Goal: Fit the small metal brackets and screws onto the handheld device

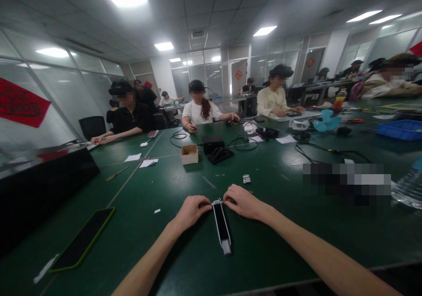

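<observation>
A long, narrow black device with a white frame (222, 225) lies on the green table in front of me, with a pale block at its near end and a small metal piece at its far end. My left hand (193, 211) is closed, thumb and fingertips pinched at the device's far left corner. From the other side my right hand (243, 202) is closed too, its curled fingertips at the far right corner. The exact grip of both hands is partly hidden behind the fingers. Just beyond my right hand sits a small white part (246, 179).
A green-edged phone (84, 239) and a dark panel (46, 190) are at left. Ahead stand an open cardboard box (190, 155) and a black box (213, 145). A screwdriver (117, 173), cables, a small fan (327, 121) and a blue tray (399, 130) lie farther off. Several people sit around.
</observation>
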### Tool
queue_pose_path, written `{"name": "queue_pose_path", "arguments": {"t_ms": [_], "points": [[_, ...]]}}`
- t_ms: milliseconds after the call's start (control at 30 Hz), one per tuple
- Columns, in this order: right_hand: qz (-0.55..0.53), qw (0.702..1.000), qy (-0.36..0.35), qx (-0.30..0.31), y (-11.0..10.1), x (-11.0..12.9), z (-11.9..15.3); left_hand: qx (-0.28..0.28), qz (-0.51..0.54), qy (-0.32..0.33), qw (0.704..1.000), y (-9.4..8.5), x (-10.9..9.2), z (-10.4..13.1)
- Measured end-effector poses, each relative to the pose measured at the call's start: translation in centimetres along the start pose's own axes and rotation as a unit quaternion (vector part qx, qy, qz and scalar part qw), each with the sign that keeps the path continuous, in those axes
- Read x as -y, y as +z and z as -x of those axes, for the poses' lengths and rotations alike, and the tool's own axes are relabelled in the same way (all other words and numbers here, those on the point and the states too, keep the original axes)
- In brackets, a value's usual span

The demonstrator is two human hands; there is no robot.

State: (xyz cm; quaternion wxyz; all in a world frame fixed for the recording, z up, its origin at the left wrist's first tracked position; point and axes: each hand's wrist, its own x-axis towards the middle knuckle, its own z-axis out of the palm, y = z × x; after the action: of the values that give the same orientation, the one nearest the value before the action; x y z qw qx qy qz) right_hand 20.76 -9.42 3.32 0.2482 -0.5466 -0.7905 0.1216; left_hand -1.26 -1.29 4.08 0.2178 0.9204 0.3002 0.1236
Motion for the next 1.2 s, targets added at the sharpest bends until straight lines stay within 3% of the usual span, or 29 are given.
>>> {"name": "queue_pose_path", "arguments": {"t_ms": [300, 533, 700, 1033, 1200], "points": [[-0.010, 1.000, -0.020, 0.009, -0.24, -0.07, -0.01, 0.001, -0.030, 0.021, 0.999, 0.21, 0.18, -0.01], [0.034, 0.999, -0.037, -0.018, 0.12, 0.13, -0.09, 0.003, -0.031, -0.005, 1.000, 0.33, 0.20, 0.01], [0.067, 0.997, -0.018, 0.018, 0.35, 0.55, -0.15, -0.011, -0.046, 0.005, 0.999, 0.75, 0.53, -0.05], [0.095, 0.995, -0.001, 0.028, 0.20, -0.04, -0.55, -0.007, -0.071, 0.007, 0.997, 0.42, 0.04, 0.01], [0.085, 0.996, -0.009, -0.009, 0.09, -0.33, -0.47, -0.027, -0.076, 0.032, 0.996, 0.42, 0.00, 0.25]]}}
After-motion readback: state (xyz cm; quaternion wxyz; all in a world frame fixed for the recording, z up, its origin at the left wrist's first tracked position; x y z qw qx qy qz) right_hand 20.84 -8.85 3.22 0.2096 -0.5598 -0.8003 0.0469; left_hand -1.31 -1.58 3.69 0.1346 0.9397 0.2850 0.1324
